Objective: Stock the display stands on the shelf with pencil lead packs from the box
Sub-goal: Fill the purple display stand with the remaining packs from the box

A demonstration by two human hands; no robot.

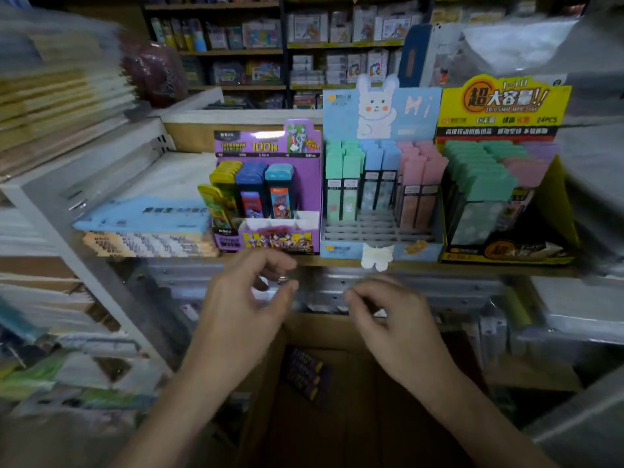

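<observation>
Purple stand (267,147) above left hand (243,300); box (371,410) below right hand (391,320).

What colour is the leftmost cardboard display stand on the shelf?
Purple, header and side walls alike, on the leftmost cardboard display stand; head view shows it best.

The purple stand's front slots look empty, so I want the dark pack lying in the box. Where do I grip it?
Pinch the dark pack across its long edges, coming straight down from above: it lies flat and diagonal on the floor of the cardboard box, with bare floor along both sides.
</observation>
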